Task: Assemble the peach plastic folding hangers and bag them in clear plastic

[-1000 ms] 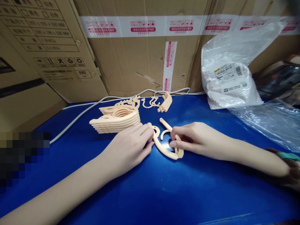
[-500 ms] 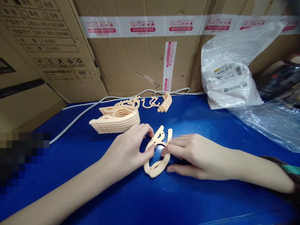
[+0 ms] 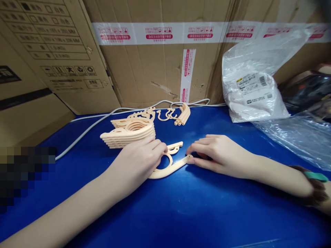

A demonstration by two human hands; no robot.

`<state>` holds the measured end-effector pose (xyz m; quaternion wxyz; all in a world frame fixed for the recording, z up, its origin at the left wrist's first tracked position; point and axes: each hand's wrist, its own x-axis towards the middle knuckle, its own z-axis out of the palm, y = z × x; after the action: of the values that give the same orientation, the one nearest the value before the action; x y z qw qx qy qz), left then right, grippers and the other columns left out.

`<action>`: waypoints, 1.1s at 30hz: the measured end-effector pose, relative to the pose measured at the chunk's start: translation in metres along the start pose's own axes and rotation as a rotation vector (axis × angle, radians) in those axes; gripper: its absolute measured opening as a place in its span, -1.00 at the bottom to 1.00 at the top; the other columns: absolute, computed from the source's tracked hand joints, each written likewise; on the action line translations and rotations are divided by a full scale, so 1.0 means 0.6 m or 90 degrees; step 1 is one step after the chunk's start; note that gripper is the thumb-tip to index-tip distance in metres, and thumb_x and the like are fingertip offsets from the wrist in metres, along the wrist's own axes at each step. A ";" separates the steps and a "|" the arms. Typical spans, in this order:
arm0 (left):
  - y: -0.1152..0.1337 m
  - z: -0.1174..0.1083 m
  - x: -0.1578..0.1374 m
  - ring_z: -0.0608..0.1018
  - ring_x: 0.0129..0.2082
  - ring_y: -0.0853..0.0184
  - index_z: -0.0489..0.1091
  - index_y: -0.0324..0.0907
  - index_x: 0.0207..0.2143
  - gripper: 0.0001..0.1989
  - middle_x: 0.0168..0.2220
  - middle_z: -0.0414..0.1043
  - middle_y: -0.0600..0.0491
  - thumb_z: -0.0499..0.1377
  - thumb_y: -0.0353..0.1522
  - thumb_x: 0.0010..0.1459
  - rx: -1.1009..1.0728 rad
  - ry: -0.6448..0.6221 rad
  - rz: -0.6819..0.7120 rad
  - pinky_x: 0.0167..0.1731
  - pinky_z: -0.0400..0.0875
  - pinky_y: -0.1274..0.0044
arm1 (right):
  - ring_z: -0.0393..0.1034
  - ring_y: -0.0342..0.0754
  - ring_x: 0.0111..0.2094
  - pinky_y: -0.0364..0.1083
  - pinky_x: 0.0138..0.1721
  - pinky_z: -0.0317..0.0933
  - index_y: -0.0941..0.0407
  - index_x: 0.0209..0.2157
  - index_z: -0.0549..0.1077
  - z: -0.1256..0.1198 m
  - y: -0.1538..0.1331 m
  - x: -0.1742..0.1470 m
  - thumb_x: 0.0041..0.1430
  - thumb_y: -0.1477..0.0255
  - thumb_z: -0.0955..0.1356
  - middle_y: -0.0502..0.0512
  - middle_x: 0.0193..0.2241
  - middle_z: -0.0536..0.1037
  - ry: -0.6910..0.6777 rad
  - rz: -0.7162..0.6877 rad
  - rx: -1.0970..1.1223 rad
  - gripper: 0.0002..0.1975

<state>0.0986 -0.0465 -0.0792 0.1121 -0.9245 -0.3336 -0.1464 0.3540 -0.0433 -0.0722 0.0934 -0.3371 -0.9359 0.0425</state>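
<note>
A cream plastic folding hanger (image 3: 168, 172) lies on the blue tabletop between my hands, with its free ends toward the right. My left hand (image 3: 141, 158) is closed over its left part and hides the joint there. At the tip of the nearer arm, the thumb and fingers of my right hand (image 3: 216, 153) pinch the end with the small hole. Close behind my left hand stands a stack of similar folded hanger pieces (image 3: 129, 136).
Loose cream hooks (image 3: 165, 115) and a bundle of curved cream pieces (image 3: 183, 115) lie at the back, before a white cable (image 3: 113, 112) and a cardboard box (image 3: 139, 75). A clear plastic bag with a white packet (image 3: 254, 93) sits at the back right.
The hanger has turned so its ends point right instead of away from me. My left hand has closed over its joint side, and my right hand has shifted to one arm's tip.
</note>
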 end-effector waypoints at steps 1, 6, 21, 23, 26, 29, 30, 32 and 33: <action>-0.001 0.000 -0.001 0.53 -0.34 0.20 0.43 -0.21 -0.24 -0.81 -0.33 0.48 0.02 0.02 -0.50 0.29 0.023 -0.005 0.007 -0.41 0.33 0.43 | 0.46 -0.05 -0.33 -0.09 -0.25 0.17 0.07 -0.20 0.50 -0.001 -0.002 -0.001 0.37 0.22 0.21 0.05 -0.35 0.60 -0.003 -0.010 0.010 -0.69; 0.000 -0.005 -0.001 0.52 -0.37 0.19 0.44 -0.22 -0.28 -0.83 -0.39 0.45 0.03 0.05 -0.51 0.27 0.092 -0.028 0.027 -0.44 0.34 0.42 | 0.45 -0.08 -0.36 -0.10 -0.29 0.15 0.08 -0.24 0.50 -0.014 -0.002 0.003 0.37 0.27 0.22 0.02 -0.35 0.60 0.039 -0.001 0.021 -0.72; -0.004 -0.002 0.000 0.57 -0.30 0.14 0.48 -0.34 -0.20 -0.83 -0.27 0.56 -0.08 0.16 -0.58 0.15 0.153 -0.013 0.092 -0.44 0.43 0.42 | 0.47 0.06 -0.19 -0.07 -0.30 0.19 0.11 -0.13 0.57 -0.029 0.077 0.269 0.26 0.25 0.28 0.18 -0.22 0.62 0.090 0.133 -0.181 -0.68; -0.005 -0.003 0.000 0.57 -0.30 0.14 0.48 -0.33 -0.20 -0.83 -0.26 0.56 -0.08 0.18 -0.57 0.15 0.147 -0.010 0.086 -0.45 0.45 0.42 | 0.45 0.09 -0.13 -0.05 -0.23 0.21 0.15 -0.16 0.59 -0.018 0.076 0.302 0.26 0.21 0.28 0.23 -0.20 0.61 0.093 0.139 -0.184 -0.64; -0.006 -0.003 0.001 0.58 -0.31 0.16 0.48 -0.32 -0.19 -0.83 -0.28 0.57 -0.06 0.19 -0.56 0.14 0.146 -0.013 0.078 -0.46 0.46 0.43 | 0.39 0.18 -0.02 0.01 -0.12 0.22 0.24 -0.19 0.58 -0.003 0.071 0.337 0.23 0.15 0.31 0.35 -0.13 0.58 0.092 0.160 -0.193 -0.57; -0.006 -0.002 0.001 0.58 -0.32 0.17 0.49 -0.31 -0.20 -0.82 -0.29 0.56 -0.04 0.22 -0.57 0.11 0.157 -0.015 0.081 -0.47 0.45 0.44 | 0.37 0.25 0.02 0.08 -0.05 0.22 0.30 -0.19 0.56 0.006 0.069 0.360 0.18 0.11 0.34 0.42 -0.12 0.56 0.075 0.181 -0.194 -0.51; -0.006 -0.002 0.001 0.57 -0.32 0.17 0.49 -0.31 -0.21 -0.82 -0.29 0.56 -0.04 0.23 -0.57 0.10 0.160 -0.015 0.082 -0.47 0.45 0.45 | 0.37 0.26 0.02 0.09 -0.04 0.23 0.31 -0.19 0.56 0.008 0.069 0.366 0.18 0.10 0.34 0.42 -0.13 0.56 0.067 0.187 -0.192 -0.50; -0.005 -0.002 0.001 0.57 -0.31 0.18 0.49 -0.31 -0.21 -0.82 -0.29 0.56 -0.03 0.22 -0.56 0.10 0.162 -0.015 0.081 -0.47 0.45 0.45 | 0.41 0.21 -0.02 0.10 -0.04 0.27 0.30 -0.17 0.54 0.011 0.071 0.376 0.21 0.11 0.34 0.37 -0.13 0.56 0.049 0.199 -0.185 -0.51; -0.005 -0.002 0.000 0.57 -0.31 0.18 0.49 -0.30 -0.21 -0.83 -0.29 0.55 -0.03 0.22 -0.56 0.11 0.160 -0.017 0.080 -0.47 0.45 0.45 | 0.42 0.15 -0.04 0.11 -0.05 0.29 0.27 -0.13 0.51 0.012 0.073 0.381 0.23 0.14 0.34 0.32 -0.11 0.54 0.039 0.206 -0.180 -0.55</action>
<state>0.0963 -0.0444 -0.0780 0.2318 -0.9239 -0.2925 -0.0839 0.2072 0.1362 -0.0519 0.0657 -0.4935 -0.8630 -0.0854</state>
